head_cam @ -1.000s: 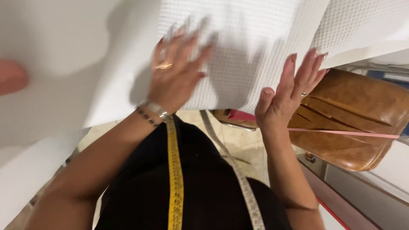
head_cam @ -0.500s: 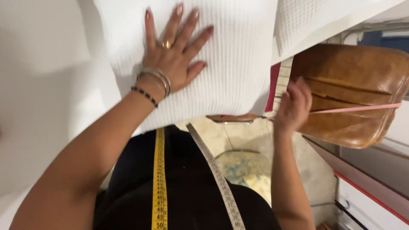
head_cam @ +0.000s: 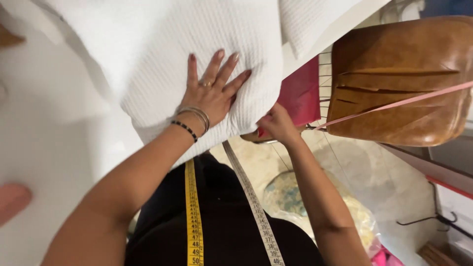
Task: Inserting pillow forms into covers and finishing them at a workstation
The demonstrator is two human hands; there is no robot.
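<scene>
White waffle-weave fabric lies spread under my left hand, which presses flat on it with the fingers splayed apart and pointing away from me. A ring sits on one finger, and at the wrist I wear thin metal bangles and a dark beaded bracelet. The cloth's near edge hangs over the table edge just below that wrist.

My right hand is lower and off to the right, closed around the hanging corner of the same fabric; the fingers curl in, and I can see red nails at the grip. The two hands are apart, both on the cloth.

Just beyond my right hand stands a flat red piece, and further right of it a tan leather bag with a pink strap running across its front. A yellow measuring tape hangs around my neck, its pale reverse side trailing down between my arms over my black top. Beneath my right forearm a clear plastic bag rests on the floor. Far off to the left of my left arm, a blurred pinkish shape shows at the edge; I cannot tell what it is.
</scene>
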